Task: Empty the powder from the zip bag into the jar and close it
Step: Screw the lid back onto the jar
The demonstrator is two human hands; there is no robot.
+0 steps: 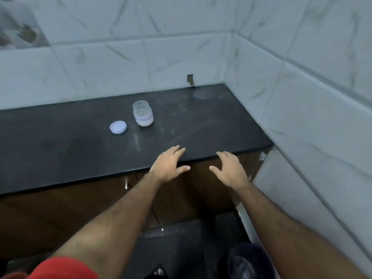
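Note:
A small clear glass jar [142, 113] stands upright and lidless on the black countertop [60, 141], with white powder in its lower part and a handwritten label. Its white lid [118, 127] lies flat on the counter just left of it. No zip bag is in view. My left hand [168, 165] hovers over the counter's front edge with fingers spread and holds nothing. My right hand [228, 169] hovers beside it, just off the edge, fingers loosely spread and empty. Both hands are well short of the jar.
White marble-pattern tiled walls [302, 97] close off the counter at the back and right. Brown cabinet doors [60, 214] sit below the counter. A dark round object [247, 260] stands on the floor at the lower right.

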